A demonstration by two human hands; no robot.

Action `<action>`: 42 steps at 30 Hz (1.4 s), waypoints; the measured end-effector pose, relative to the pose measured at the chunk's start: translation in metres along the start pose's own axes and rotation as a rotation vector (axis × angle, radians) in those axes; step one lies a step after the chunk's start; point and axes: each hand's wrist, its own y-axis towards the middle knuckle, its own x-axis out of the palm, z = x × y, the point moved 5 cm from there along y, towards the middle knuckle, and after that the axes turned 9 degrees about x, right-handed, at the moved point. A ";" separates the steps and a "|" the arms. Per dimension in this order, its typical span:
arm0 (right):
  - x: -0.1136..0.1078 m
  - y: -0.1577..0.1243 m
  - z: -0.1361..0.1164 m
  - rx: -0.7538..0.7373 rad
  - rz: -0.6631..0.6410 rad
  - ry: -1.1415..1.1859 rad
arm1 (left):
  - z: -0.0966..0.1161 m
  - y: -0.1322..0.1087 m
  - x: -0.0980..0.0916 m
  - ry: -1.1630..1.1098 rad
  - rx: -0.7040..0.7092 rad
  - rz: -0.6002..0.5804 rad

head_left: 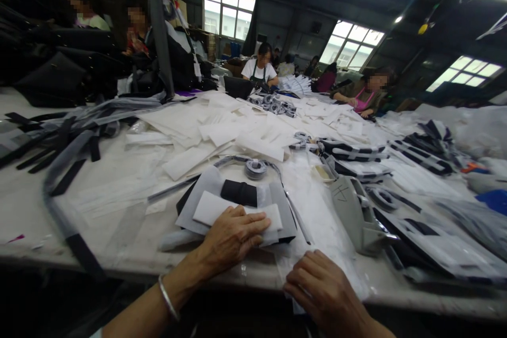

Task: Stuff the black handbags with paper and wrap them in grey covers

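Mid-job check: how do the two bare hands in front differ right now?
Pose: the left hand lies palm-down across the white pad, while the right hand is curled at the clear plastic by the table's front edge.
Wrist: the left hand's wears a silvery bangle; none shows on the right hand's.
Both are ungloved.

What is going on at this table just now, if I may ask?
A person's left hand rests on a white sheet lying over a black item with pale sheeting on it. The right hand, fingers curled, is at thin translucent plastic by the table's front edge. A grey coil lies just beyond the black item.
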 end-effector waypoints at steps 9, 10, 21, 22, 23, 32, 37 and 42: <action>0.029 -0.014 0.028 0.242 0.041 -0.069 | 0.000 0.001 0.004 0.074 -0.002 -0.053; 0.028 -0.013 0.032 0.259 0.057 -0.085 | 0.000 0.001 0.005 0.083 0.001 -0.060; 0.040 -0.029 0.018 0.203 -0.192 -0.184 | 0.001 0.000 0.006 0.122 0.051 -0.006; 0.043 -0.028 0.019 0.213 -0.187 -0.217 | 0.001 0.000 0.006 0.118 0.049 -0.006; 0.045 -0.027 0.022 0.222 -0.188 -0.232 | 0.000 0.000 0.006 0.112 0.044 -0.013; 0.044 -0.023 0.018 0.264 -0.218 -0.283 | 0.000 0.001 0.004 0.100 0.022 -0.025; 0.034 -0.034 0.045 0.329 -0.193 -0.325 | 0.000 0.001 0.005 0.121 0.043 -0.003; 0.002 -0.055 0.067 0.404 -0.152 -0.280 | -0.001 0.001 0.005 0.115 0.046 0.003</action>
